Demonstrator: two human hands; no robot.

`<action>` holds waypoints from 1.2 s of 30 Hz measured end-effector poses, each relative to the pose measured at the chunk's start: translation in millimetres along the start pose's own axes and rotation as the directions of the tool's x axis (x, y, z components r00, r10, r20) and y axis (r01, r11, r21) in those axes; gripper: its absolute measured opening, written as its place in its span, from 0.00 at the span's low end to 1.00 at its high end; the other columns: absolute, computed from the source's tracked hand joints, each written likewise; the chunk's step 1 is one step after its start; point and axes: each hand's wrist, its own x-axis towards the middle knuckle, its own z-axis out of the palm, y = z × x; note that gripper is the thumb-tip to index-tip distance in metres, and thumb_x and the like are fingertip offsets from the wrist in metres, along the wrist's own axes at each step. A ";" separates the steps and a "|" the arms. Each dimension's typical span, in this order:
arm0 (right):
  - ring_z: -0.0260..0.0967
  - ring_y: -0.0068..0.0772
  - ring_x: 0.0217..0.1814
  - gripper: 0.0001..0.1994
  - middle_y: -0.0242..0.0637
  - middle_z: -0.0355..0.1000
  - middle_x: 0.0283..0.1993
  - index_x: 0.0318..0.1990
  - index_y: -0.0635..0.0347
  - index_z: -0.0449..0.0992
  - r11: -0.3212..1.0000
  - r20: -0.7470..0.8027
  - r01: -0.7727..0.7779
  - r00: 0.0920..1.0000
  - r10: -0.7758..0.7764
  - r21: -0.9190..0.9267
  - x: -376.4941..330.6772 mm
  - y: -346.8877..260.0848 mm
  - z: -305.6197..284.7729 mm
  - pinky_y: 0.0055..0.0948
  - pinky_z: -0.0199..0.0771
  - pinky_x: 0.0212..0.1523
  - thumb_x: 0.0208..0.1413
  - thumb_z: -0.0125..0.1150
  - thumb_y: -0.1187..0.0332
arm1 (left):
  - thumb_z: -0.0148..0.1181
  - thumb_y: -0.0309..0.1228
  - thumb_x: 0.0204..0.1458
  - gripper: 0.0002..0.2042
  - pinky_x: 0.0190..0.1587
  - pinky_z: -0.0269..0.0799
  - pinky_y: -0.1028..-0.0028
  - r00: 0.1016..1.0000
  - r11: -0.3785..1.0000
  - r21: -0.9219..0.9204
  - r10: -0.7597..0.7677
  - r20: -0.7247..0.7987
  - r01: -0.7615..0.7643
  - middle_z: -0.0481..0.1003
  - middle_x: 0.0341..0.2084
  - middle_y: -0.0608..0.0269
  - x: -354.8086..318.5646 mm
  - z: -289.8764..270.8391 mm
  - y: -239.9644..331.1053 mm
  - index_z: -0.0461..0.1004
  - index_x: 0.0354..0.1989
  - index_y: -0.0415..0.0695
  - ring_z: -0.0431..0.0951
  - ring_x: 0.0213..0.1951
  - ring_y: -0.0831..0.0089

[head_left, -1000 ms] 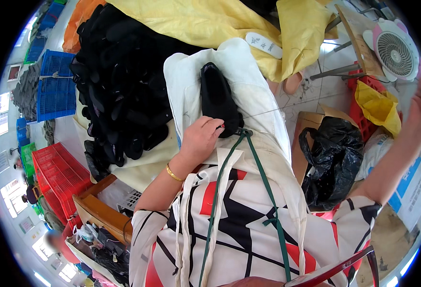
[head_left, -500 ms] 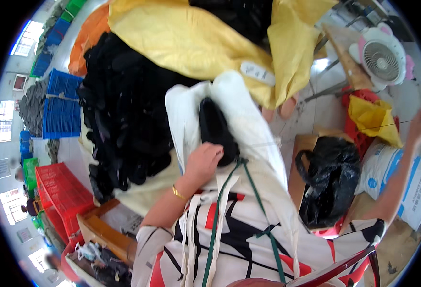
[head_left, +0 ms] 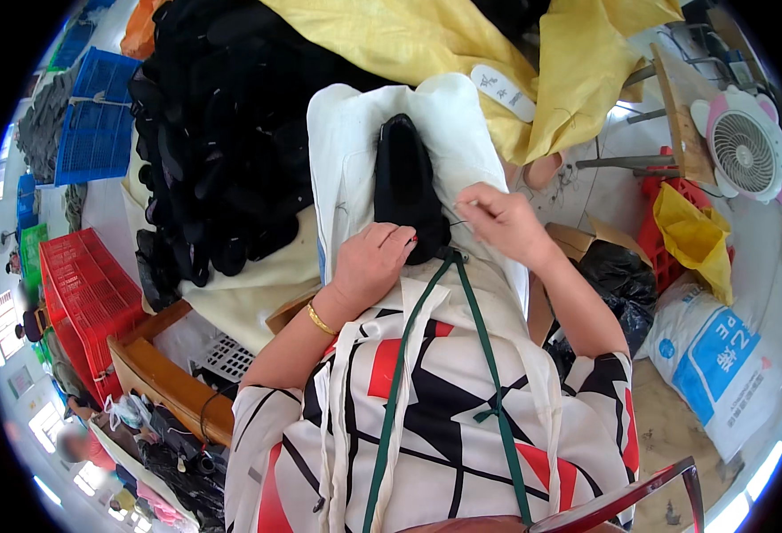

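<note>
A black shoe lies lengthwise across a worker's white-covered lap, its near end clamped in the fingers of the left hand. The right hand, fingertips drawn together, hovers just right of the shoe, apart from it; what those fingertips pinch is too small to tell.

Shoe workshop, heaped black footwear, plastic crates
</note>
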 end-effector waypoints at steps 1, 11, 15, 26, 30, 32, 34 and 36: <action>0.68 0.17 0.24 0.05 0.28 0.71 0.25 0.43 0.59 0.76 1.000 0.050 -0.008 0.999 0.009 -0.012 3.9 -5.5 7.7 0.21 0.70 0.27 0.64 0.58 0.70 | 0.64 0.26 0.48 0.09 0.30 0.74 0.68 1.000 0.999 0.029 0.013 0.009 -0.013 0.74 0.28 0.63 -1.1 -0.7 -0.6 0.76 0.38 0.44 0.77 0.30 0.65; 0.76 0.37 0.27 0.08 0.41 0.78 0.30 0.44 0.59 0.79 0.908 0.175 0.234 0.968 -0.183 -0.347 21.4 -4.8 22.2 0.29 0.75 0.31 0.59 0.60 0.72 | 0.62 0.26 0.44 0.14 0.33 0.76 0.72 0.993 0.985 0.119 0.119 0.028 -0.121 0.77 0.33 0.67 -12.9 3.1 -15.3 0.79 0.42 0.45 0.80 0.37 0.69; 0.76 0.38 0.27 0.08 0.41 0.78 0.29 0.45 0.58 0.79 0.909 0.198 0.221 0.967 -0.158 -0.353 26.4 -8.5 20.8 0.29 0.75 0.31 0.59 0.59 0.71 | 0.62 0.26 0.43 0.14 0.33 0.76 0.73 0.994 0.988 0.117 0.103 0.034 -0.106 0.77 0.35 0.68 -13.2 3.3 -16.4 0.80 0.42 0.46 0.80 0.40 0.69; 0.77 0.40 0.28 0.08 0.43 0.78 0.30 0.44 0.60 0.79 0.908 0.233 0.217 0.963 -0.138 -0.359 30.5 -8.6 20.1 0.31 0.76 0.32 0.59 0.58 0.71 | 0.62 0.25 0.43 0.13 0.34 0.77 0.74 0.992 0.987 0.101 0.124 0.032 -0.126 0.77 0.34 0.67 -12.6 4.9 -18.8 0.80 0.41 0.45 0.81 0.44 0.68; 0.77 0.43 0.29 0.08 0.43 0.78 0.30 0.43 0.61 0.79 0.892 0.252 0.242 0.956 -0.152 -0.381 34.6 -9.0 20.3 0.32 0.76 0.34 0.58 0.58 0.71 | 0.69 0.25 0.45 0.10 0.35 0.80 0.72 0.994 0.991 0.079 0.105 0.028 -0.107 0.79 0.32 0.65 -9.3 4.5 -15.9 0.79 0.37 0.44 0.83 0.40 0.65; 0.76 0.42 0.28 0.08 0.43 0.78 0.29 0.42 0.61 0.79 0.891 0.265 0.241 0.953 -0.144 -0.385 37.4 -10.1 21.4 0.32 0.76 0.34 0.58 0.58 0.71 | 0.69 0.25 0.45 0.10 0.34 0.79 0.73 0.994 0.992 0.077 0.102 0.025 -0.104 0.79 0.32 0.65 -9.7 4.7 -15.7 0.79 0.37 0.44 0.83 0.40 0.66; 0.76 0.41 0.29 0.08 0.43 0.77 0.30 0.42 0.61 0.79 0.908 0.278 0.210 0.954 -0.110 -0.363 40.1 -11.3 21.8 0.32 0.75 0.34 0.59 0.58 0.70 | 0.69 0.25 0.46 0.10 0.33 0.79 0.73 0.995 0.992 0.069 0.102 0.013 -0.103 0.79 0.32 0.65 -9.9 5.0 -15.5 0.78 0.37 0.44 0.83 0.39 0.66; 0.75 0.40 0.30 0.08 0.43 0.77 0.31 0.42 0.61 0.79 0.938 0.293 0.147 0.955 -0.051 -0.315 42.2 -12.5 21.8 0.31 0.74 0.35 0.59 0.58 0.70 | 0.67 0.25 0.46 0.10 0.33 0.79 0.73 0.995 0.993 0.059 0.099 0.010 -0.099 0.78 0.32 0.65 -10.6 4.9 -15.9 0.79 0.38 0.44 0.83 0.40 0.66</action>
